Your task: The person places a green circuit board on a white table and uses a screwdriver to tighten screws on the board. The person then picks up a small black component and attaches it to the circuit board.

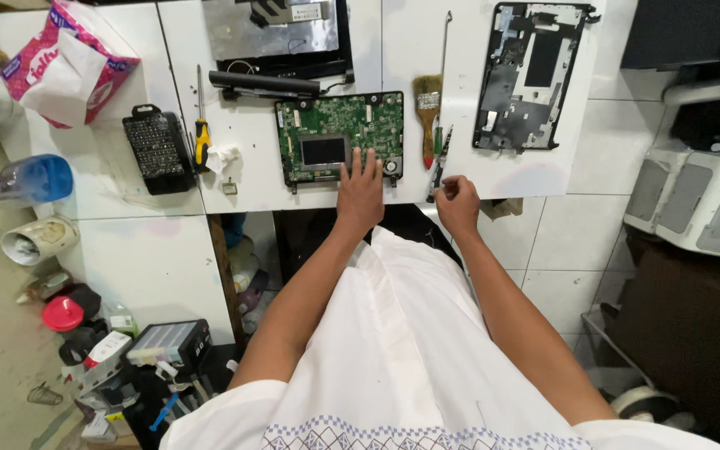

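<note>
Pink tissue pack (68, 62) lies far left of the green board (339, 137).

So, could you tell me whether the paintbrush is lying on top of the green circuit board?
No, the paintbrush lies on the white table, to the right of the green circuit board and apart from it.

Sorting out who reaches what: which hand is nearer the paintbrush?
Right. The right hand sits at the table edge just below the paintbrush; the left hand rests on the green circuit board, farther left.
</note>
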